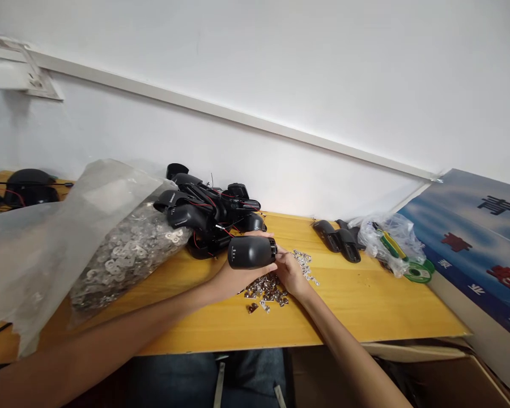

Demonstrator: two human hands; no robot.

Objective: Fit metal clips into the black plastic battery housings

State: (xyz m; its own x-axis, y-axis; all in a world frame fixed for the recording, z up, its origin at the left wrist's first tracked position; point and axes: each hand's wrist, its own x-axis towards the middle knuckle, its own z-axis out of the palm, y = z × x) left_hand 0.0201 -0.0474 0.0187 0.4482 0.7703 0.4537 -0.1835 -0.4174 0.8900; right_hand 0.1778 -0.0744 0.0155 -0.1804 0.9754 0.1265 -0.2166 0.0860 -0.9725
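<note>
1. The left hand (233, 280) cups a matte black, capsule-shaped plastic housing (250, 252) from below, fingers curled around it; the right hand (289, 273) is partly closed against its metal-rimmed end.
2. The housing is held above small metal terminals (268, 288) scattered on the yellow wooden counter (365, 311).
3. To the left, black housings with red wires (208, 214) lie heaped beside a clear plastic bag of metal washers (125, 255).

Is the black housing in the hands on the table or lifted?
Lifted: the left hand cradles the black housing above the wooden table, the right hand at its end.
</note>
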